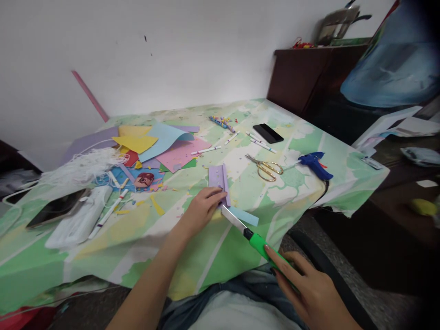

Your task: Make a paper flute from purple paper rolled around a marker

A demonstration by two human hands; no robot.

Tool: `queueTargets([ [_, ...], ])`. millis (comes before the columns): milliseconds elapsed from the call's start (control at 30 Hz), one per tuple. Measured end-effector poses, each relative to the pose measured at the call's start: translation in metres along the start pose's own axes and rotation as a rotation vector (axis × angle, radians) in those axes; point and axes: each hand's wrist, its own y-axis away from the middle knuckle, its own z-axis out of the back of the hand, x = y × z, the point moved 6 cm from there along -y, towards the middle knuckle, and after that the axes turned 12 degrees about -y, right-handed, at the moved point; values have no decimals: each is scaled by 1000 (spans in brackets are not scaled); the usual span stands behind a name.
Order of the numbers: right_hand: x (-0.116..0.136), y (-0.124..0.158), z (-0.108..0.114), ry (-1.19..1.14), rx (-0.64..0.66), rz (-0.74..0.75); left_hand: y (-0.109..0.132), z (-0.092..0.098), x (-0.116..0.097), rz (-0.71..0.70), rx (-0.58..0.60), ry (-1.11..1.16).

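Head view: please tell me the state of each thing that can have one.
Purple paper: creased, pressed down by left hand.
Knife: blade out, handle gripped in right hand, tip at the paper.
Scissors: shut, lying flat, untouched.
Glue gun: on its side, cord attached, untouched.
Phone near scissors: face up, screen dark.

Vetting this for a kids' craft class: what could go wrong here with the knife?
1. The knife has its blade out, tip close to the left hand pressing the purple paper; a slip could cut fingers.
2. The right hand holds only the handle's far end, so control may be weak.
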Motion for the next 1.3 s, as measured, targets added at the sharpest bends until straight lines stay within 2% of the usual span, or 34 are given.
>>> queueTargets([
  [200, 5, -3, 6, -11, -50, -13, -1, -3, 4, -21, 11, 13],
  [500, 9, -5, 8, 65, -50, -27, -1, -4, 3, -12, 37, 3],
  [667, 13, -5, 10, 79, -45, -46, 0, -3, -1, -17, 8, -11],
  [800, 22, -10, 13, 85, -66, -54, -1, -3, -10, -90, 45, -24],
  [1000, 35, -14, 1, 119, 12, -60, 0, -8, -12, -121, 91, -65],
  [1300, 40, -19, -3, 185, 20, -73, -3, -9, -8, -85, 114, 6],
])
